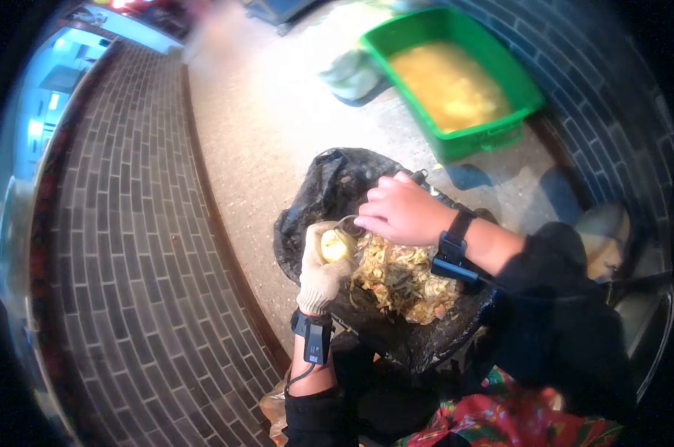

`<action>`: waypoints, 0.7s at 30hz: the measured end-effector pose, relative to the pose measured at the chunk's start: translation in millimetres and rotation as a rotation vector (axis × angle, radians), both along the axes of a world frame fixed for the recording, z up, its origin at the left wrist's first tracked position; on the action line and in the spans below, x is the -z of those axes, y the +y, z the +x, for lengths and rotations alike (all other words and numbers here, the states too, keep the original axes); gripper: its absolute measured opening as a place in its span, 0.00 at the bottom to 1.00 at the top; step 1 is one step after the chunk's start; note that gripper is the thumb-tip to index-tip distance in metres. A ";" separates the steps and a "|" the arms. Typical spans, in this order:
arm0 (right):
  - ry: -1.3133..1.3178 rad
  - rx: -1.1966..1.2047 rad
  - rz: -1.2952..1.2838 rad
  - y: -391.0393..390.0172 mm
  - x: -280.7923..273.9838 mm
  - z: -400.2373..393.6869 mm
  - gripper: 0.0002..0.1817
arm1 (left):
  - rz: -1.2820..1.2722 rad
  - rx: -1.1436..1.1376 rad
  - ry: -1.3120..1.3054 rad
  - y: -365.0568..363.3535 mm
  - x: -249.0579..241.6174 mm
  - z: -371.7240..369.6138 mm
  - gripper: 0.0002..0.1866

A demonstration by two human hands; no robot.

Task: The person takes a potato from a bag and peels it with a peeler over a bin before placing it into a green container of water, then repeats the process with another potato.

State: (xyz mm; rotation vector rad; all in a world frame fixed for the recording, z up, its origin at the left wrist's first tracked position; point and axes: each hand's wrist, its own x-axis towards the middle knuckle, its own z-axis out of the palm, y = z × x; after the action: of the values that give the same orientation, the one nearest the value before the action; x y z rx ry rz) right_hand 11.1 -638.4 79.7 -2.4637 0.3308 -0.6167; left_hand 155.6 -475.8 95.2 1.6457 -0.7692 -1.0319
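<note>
My left hand (324, 273), in a whitish knitted glove, holds a pale yellow peeled potato (337, 246). Just right of it, my bare right hand (398, 209) is closed, its fingers wrapped round a small dark tool (349, 226) with a looped end beside the potato; most of the tool is hidden. Both hands are over a black plastic bag (314, 190) that lies open and holds a heap of yellowish and brown peelings (407, 281).
A green tub (527, 97) with pale yellow pieces in cloudy liquid stands at the upper right. Left of it lies a whitish plastic bag (352, 74). Brick walls (143, 208) rise on both sides of the speckled floor (236, 160). Red patterned cloth (493, 417) shows below.
</note>
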 end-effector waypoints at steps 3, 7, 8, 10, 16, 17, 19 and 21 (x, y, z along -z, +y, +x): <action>0.343 0.101 -0.283 -20.5 3.8 -5.9 0.15 | -0.134 0.007 0.110 -0.2 -5.0 -2.6 0.33; 0.170 0.132 -0.049 -12.1 -1.3 -5.6 0.13 | -0.366 0.006 0.026 -4.1 -16.9 -6.4 0.35; 0.047 0.098 -0.028 -8.9 -6.7 -4.7 0.13 | -0.218 -0.001 -0.056 -6.3 -19.8 -4.9 0.33; -0.003 0.047 -0.021 -6.1 -9.4 -5.3 0.13 | -0.060 -0.025 -0.164 -7.2 -10.7 -1.6 0.30; -0.069 -0.015 -0.052 -4.6 -9.3 -9.3 0.13 | 0.062 0.043 -0.317 -14.9 -8.3 -9.1 0.28; -0.057 -0.028 -0.067 -4.9 -9.7 -11.4 0.13 | 0.090 0.068 -0.335 -16.1 -7.4 -11.7 0.27; -0.047 -0.039 -0.079 -5.2 -9.6 -15.6 0.14 | 0.104 0.061 -0.398 -18.5 -8.4 -20.0 0.27; -0.071 -0.035 -0.123 -3.8 -9.7 -17.7 0.14 | 0.113 0.042 -0.420 -19.1 -5.8 -22.7 0.25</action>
State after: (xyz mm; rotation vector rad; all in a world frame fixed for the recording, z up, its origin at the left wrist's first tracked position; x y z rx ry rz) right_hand -6.6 -642.2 89.4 -2.5515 0.2274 -0.7278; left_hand 132.8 -494.9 101.0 1.9830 -1.0375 -0.7763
